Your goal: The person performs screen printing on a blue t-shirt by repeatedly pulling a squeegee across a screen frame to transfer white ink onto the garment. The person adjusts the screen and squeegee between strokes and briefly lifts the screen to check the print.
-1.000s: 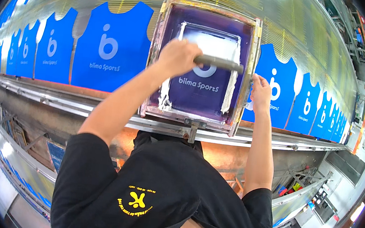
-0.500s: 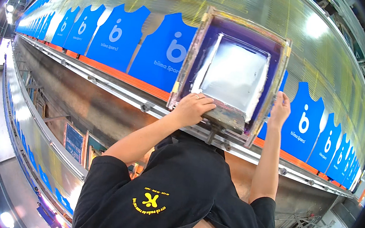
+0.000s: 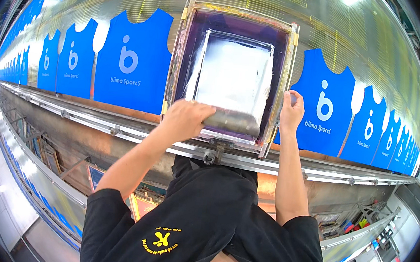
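Observation:
A wooden-edged printing screen [image 3: 288, 62] with a dark purple border lies on the long table, between two blue sleeveless shirt pieces. White-grey ink [image 3: 235, 78] spreads over its middle. At the near end of the screen is a squeegee [image 3: 238, 123], a wide dark bar. My left hand [image 3: 183, 121], slightly blurred, is closed round the squeegee's left end. My right hand [image 3: 293, 111] has its fingers curled against the right side of the screen's frame. What lies beneath the screen is hidden.
Printed blue shirt pieces [image 3: 150, 42] run along the table to the left, and more [image 3: 343, 113] to the right. A metal rail [image 3: 188, 150] edges the table's near side, with a bracket [image 3: 220, 144] below the screen. Another long table [image 3: 63, 187] stands behind at the lower left.
The screen was tilted and overlapped the shirt piece on its left; now it sits squarer, between the two pieces. Both hands have stayed at it. The whole view has turned.

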Motion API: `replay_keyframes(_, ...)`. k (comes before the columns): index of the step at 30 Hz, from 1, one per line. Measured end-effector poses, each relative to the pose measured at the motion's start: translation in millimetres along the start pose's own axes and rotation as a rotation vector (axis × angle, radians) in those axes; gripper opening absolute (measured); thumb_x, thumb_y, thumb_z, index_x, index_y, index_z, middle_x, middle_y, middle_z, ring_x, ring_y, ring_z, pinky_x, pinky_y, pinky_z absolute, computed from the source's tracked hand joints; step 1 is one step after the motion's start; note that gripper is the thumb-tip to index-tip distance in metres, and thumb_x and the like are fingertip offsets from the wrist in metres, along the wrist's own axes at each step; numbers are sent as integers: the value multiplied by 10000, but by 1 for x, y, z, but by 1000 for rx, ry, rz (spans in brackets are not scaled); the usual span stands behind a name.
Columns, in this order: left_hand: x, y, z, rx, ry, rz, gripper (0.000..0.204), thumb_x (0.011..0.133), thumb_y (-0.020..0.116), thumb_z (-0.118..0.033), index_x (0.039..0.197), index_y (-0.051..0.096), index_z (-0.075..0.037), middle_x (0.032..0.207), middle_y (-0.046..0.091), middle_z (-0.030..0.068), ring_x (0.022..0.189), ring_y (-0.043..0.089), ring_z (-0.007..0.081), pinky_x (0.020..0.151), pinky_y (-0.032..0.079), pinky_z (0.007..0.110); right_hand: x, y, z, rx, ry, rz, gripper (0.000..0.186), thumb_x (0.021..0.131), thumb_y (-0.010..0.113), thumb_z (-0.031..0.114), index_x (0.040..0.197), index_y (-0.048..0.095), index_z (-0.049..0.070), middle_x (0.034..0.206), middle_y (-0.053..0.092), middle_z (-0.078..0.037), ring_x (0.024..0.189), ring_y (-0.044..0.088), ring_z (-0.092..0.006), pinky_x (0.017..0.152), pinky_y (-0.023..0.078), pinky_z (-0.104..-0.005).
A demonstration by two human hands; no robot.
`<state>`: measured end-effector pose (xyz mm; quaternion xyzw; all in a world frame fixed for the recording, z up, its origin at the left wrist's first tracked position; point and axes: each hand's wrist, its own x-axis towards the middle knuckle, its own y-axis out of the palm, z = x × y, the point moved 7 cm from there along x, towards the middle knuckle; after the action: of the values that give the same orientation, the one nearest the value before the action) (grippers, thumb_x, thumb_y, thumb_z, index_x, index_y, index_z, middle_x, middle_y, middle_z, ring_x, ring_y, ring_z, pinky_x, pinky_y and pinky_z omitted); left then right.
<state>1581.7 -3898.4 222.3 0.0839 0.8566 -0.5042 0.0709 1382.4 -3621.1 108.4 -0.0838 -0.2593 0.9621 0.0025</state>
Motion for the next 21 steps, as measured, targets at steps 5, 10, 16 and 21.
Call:
replay_keyframes(5,115,-39,39,79,-29,-13,228,908,752,-273,1120,791,-200,982,795,74,928,756,332,823,595,475,1,-1,-5,-92,41,53,312,1003,735,348,1160,720,79,969,715,-93,864,651,-189,819,532,-353)
replay_keyframes(10,214,-76,76,172,-9,47,236,921,748,-341,1103,795,-200,977,791,84,974,749,340,870,576,494,-2,-3,-2,-159,156,75,371,994,746,379,1178,714,58,1071,721,-141,997,672,-246,925,528,-383)
replay_keyframes(16,236,-72,93,242,-12,39,291,899,783,-359,1090,804,-140,949,786,143,942,751,364,852,587,487,36,13,125,-358,-588,-129,596,935,805,454,1281,671,-12,1286,685,-202,1301,569,-380,1129,412,-496)
replay_keyframes(21,243,-76,93,318,-17,-31,278,884,800,-366,1014,807,-120,908,782,143,914,753,374,825,593,495,90,114,189,-635,-763,347,440,847,874,374,1129,744,62,1133,750,-146,1101,689,-353,981,503,-473)
